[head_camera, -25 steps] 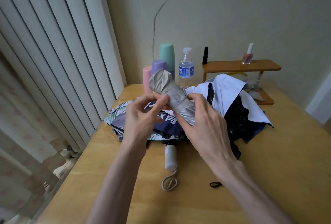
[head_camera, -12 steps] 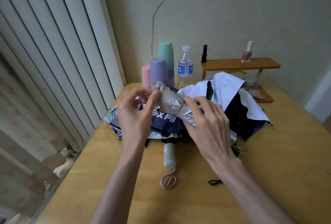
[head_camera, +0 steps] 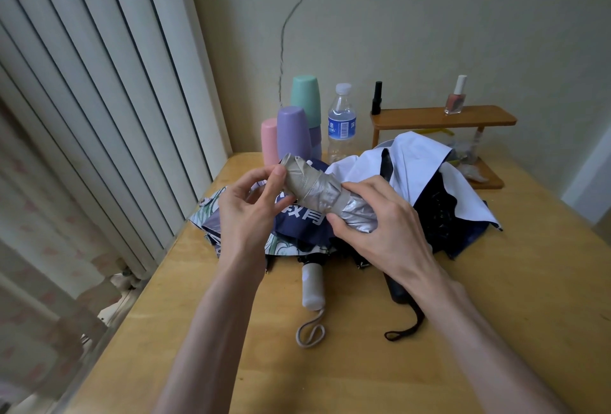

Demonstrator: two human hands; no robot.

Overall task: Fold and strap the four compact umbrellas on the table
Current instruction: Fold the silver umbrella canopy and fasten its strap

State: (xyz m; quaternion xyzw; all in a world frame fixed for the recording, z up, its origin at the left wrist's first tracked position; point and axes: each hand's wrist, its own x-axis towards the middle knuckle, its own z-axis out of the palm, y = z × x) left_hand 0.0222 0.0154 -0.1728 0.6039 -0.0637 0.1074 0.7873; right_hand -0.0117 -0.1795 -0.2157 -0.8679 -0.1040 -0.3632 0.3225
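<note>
Looking across the bench (head_camera: 496,281), we saw three umbrellas (head_camera: 413,162) lying loose in a heap, unfolded. The silver umbrella (head_camera: 325,193), rolled tight, had sunk from chest height to just above that heap, our right hand (head_camera: 383,228) wrapped around its body. Our left hand (head_camera: 251,211) had slid to pinch its tip, and its strap (head_camera: 312,187) seemingly circled it, so we judged one nearly done.

- The left hand (head_camera: 251,211) is bare — no glove, no ring, no watch at the wrist.
- The right hand (head_camera: 386,228) is bare too, with long thin fingers (head_camera: 360,186) and short nails.
- Both arms are bare from the wrist all the way back to the bottom edge — no sleeve shows.
</note>
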